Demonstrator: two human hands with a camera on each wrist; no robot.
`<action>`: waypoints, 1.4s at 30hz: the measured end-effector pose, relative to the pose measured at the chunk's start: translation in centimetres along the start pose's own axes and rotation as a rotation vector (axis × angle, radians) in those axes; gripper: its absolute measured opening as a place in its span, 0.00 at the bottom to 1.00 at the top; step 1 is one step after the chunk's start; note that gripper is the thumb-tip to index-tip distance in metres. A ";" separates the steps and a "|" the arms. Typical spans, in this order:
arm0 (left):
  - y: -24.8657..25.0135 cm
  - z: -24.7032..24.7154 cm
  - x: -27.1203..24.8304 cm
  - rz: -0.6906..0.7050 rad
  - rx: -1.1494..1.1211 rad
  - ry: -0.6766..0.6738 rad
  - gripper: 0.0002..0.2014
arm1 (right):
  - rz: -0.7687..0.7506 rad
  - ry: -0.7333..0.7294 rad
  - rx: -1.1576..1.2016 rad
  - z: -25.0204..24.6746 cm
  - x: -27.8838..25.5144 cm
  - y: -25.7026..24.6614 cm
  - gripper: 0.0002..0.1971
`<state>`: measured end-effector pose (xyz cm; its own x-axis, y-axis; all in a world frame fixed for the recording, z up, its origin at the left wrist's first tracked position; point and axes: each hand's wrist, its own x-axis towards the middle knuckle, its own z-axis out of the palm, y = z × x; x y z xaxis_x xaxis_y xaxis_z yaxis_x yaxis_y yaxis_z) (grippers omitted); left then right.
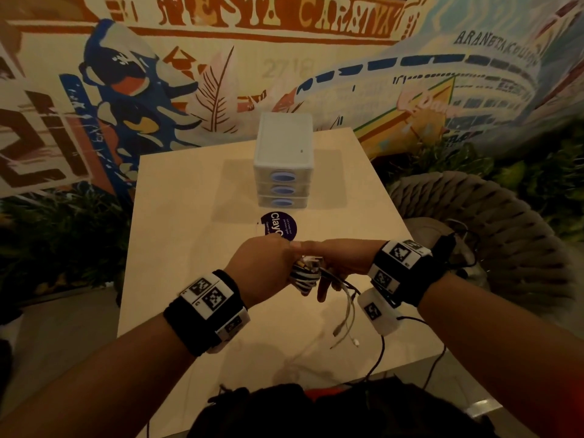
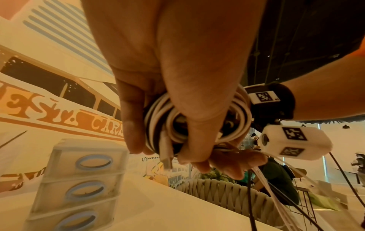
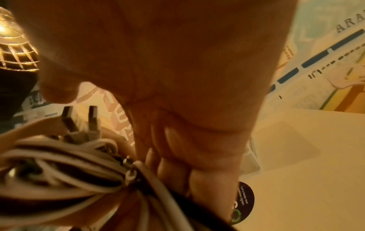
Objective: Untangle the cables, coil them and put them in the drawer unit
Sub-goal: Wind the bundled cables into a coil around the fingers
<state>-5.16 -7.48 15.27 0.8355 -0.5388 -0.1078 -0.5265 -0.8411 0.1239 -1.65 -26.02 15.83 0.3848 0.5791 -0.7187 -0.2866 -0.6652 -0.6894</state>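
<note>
Before the drawer unit, both hands clutch the cables over a sticker.

Smooth plastic-sheathed cables, translucent plastic drawer unit, matt table

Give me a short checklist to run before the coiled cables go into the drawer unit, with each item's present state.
1. Coil held firmly: ok. The left hand grips the bundle of cables with its fingers curled round it.
2. Loose ends gathered: not ok. Several cable ends hang below the hands above the table.
3. Right hand on the strands: ok. Its fingers are on the cables beside the coil.
4. A drawer open to receive the coil: not ok. All three drawers of the drawer unit look shut.
5. Cables fully untangled: cannot tell. The hands hide much of the bundle.
</note>
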 end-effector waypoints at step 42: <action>-1.6 -2.3 -1.8 0.217 -1.476 0.172 0.18 | -0.490 0.149 -0.063 2.3 -1.4 -5.0 0.09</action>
<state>-5.46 -5.02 17.52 0.8272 -0.5432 0.1439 -0.0993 0.1108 0.9889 -2.77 -22.47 20.08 0.5829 0.7596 -0.2886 0.0104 -0.3621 -0.9321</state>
